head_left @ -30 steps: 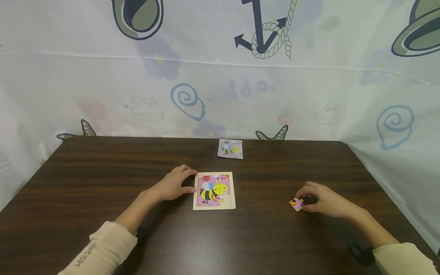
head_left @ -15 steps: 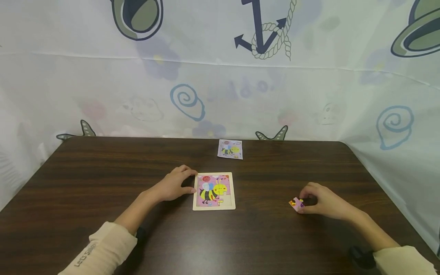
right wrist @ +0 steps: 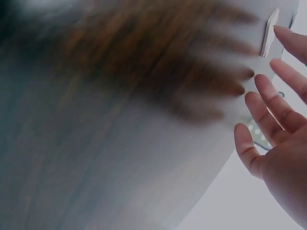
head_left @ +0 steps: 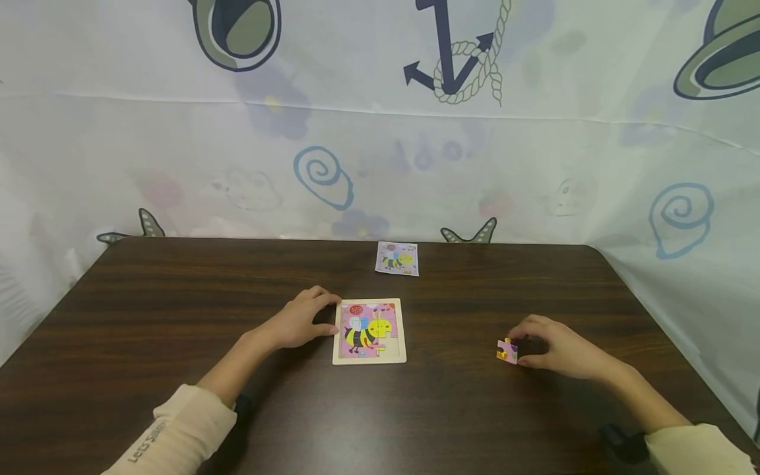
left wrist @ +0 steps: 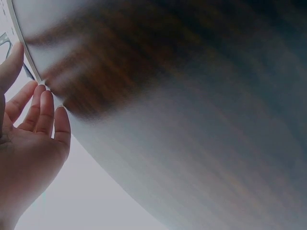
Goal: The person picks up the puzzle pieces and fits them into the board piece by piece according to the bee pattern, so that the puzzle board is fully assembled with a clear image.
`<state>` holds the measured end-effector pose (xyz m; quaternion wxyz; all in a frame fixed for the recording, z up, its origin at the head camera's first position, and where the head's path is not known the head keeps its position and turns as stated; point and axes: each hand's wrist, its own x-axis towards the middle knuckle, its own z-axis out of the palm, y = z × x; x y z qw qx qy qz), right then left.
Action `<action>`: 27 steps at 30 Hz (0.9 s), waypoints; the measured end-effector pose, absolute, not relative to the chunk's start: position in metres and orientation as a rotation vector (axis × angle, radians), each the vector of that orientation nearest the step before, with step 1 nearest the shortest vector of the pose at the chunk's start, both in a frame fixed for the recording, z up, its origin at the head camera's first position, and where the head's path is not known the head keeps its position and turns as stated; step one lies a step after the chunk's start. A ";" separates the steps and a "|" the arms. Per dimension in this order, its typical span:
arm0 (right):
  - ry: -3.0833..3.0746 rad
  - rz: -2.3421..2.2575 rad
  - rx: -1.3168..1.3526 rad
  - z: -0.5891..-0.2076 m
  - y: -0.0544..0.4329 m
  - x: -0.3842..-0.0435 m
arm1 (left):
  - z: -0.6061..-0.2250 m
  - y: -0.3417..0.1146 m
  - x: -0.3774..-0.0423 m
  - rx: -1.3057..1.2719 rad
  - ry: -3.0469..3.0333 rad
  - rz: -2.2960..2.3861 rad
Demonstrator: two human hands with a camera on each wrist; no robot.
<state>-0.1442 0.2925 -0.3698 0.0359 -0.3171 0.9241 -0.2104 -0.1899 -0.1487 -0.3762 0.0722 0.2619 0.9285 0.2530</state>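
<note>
A bee puzzle in a pale wooden tray [head_left: 369, 361] lies flat at the middle of the table, with a bare gap at its lower right. My left hand [head_left: 301, 318] touches the tray's left side with thumb and fingertip, fingers loosely extended. To the right, my right hand [head_left: 555, 346] holds a pink puzzle piece [head_left: 506, 351] at its edge between thumb and index finger, on or just over the table. In the right wrist view only the pale side of the piece [right wrist: 270, 33] shows by the thumb; the remaining fingers are spread apart.
Behind the tray lies a small picture card [head_left: 396, 258] of the same bee. The dark wooden table [head_left: 451, 422] ends at a white printed cloth [head_left: 380, 132] at the back and sides.
My right hand has turned the puzzle piece on the spot, and it has shifted slightly left. The left hand and the tray have stayed in place.
</note>
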 end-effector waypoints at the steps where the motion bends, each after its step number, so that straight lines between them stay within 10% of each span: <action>1: 2.847 -0.648 -0.958 -0.370 0.293 -0.144 | -0.376 -0.149 -0.190 0.787 2.790 0.761; 27: 2.833 -0.742 -1.043 -0.379 0.289 -0.149 | -0.376 -0.148 -0.189 0.779 2.788 0.760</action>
